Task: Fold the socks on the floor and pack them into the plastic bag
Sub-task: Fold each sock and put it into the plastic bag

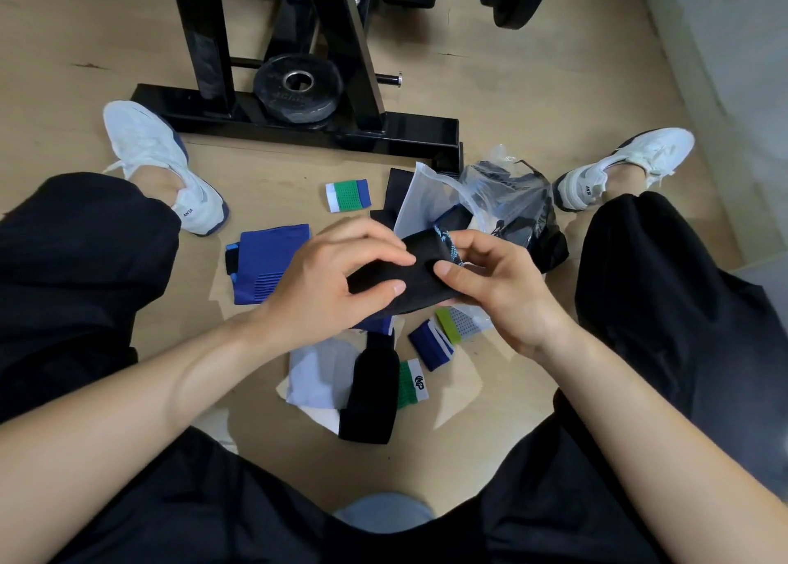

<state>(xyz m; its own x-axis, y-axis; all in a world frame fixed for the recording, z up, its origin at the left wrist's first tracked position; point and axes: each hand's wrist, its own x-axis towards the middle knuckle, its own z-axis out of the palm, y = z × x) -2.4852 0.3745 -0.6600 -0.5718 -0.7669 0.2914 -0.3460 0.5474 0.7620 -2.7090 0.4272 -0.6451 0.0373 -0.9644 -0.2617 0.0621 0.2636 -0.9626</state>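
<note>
Both hands hold a black sock (420, 284) with a blue-patterned cuff above the floor, between my knees. My left hand (337, 282) pinches its left end with thumb and fingers. My right hand (494, 282) grips the right end, thumb on top. Just behind lies the clear plastic bag (503, 197), open and holding dark socks. Loose socks lie on the wooden floor: a blue one (266, 261) at left, a small white-green-blue one (347, 195), a black one (371, 393) over a white one (317, 371), and blue and green ones (430, 344) near my right wrist.
A black weight rack (298, 128) with a plate (298, 86) stands right behind the socks. My legs in black trousers and white shoes (157, 158) (618, 163) flank the pile. A grey wall base (725, 94) runs along the right.
</note>
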